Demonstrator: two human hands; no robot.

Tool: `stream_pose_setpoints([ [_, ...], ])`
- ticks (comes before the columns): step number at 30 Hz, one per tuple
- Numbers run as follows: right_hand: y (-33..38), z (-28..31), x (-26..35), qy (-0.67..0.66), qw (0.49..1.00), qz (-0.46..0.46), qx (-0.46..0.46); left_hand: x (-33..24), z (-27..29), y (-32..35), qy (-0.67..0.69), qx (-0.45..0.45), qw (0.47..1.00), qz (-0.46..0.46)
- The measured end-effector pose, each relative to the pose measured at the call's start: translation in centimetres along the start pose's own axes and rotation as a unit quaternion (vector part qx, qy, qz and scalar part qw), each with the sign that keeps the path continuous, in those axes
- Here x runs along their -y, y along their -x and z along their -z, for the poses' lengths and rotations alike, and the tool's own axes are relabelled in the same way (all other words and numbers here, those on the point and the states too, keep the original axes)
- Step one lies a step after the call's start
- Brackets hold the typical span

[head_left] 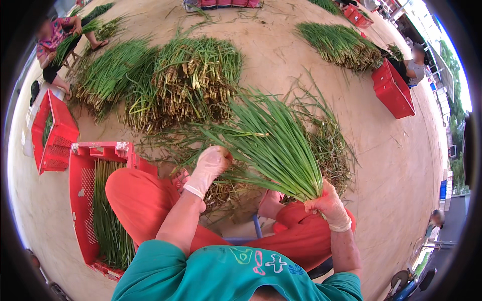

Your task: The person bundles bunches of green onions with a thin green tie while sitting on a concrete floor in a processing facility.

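A fanned bunch of green chives is gripped at its pale stem end by my right hand, its leaves spreading away to the upper left. My left hand, in a thin whitish glove, is closed beside the leaves, left of the bunch. Whatever its curled fingers hold, if anything, is too small or hidden to name. A thin glove also covers my right hand. Under the bunch lies a litter of loose leaves and trimmings on the floor, around my feet.
A red crate with chives stands at my left; another red crate sits beyond it. Large chive piles lie ahead, another pile far right. Seated people work at far left and near a red crate at right.
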State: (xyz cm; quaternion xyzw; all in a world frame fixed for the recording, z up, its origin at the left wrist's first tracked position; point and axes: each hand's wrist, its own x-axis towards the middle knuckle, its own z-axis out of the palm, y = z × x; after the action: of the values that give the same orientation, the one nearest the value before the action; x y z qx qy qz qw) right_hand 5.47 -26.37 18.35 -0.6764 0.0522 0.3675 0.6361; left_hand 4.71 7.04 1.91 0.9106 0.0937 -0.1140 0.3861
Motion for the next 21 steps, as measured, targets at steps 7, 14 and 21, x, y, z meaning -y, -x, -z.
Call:
stream_pose_setpoints([
  [7,-0.1,-0.1,0.2,0.03,0.999,-0.008,0.013,-0.1,-8.2,-2.0,0.007,-0.039,0.997,-0.062],
  [14,0.0,0.6,-0.3,0.013,1.0,0.002,-0.002,7.5,-8.4,-1.9,0.074,-0.249,0.965,-0.023],
  [21,0.2,0.6,-0.4,0.009,1.0,0.014,0.011,15.6,3.4,-1.7,0.252,-0.512,0.807,0.15],
])
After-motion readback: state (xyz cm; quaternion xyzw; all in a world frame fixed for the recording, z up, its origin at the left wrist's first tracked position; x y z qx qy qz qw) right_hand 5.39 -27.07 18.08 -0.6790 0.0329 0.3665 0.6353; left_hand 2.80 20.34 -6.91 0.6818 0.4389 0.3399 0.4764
